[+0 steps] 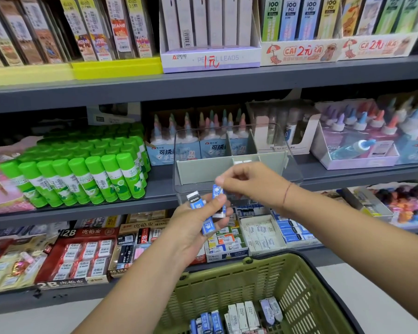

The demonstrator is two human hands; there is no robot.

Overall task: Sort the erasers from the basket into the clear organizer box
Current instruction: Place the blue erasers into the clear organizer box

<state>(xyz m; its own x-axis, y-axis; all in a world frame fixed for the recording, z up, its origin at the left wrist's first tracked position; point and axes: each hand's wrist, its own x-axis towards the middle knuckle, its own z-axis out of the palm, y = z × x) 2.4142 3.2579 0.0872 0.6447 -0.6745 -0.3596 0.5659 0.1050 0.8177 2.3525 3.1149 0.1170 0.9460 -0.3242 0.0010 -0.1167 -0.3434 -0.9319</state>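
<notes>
Hands: two, left hand (193, 225) and right hand (249, 182)
Erasers (208, 227) in hands: three
Erasers in basket (299, 285): about ten showing
Box (203, 171): one
Shelves (203, 88): three

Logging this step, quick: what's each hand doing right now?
Left hand: holds several erasers.
Right hand: pinches one blue eraser.

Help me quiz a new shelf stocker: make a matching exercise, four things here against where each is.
Things:
1. green glue sticks
2. green basket
3. clear organizer box
4. blue-sleeved erasers

Places:
A. held in the left hand
B. lowest in view, below the shelves
C. middle shelf, left
D. middle shelf, centre

Pairs: 1-C, 2-B, 3-D, 4-A.
</notes>
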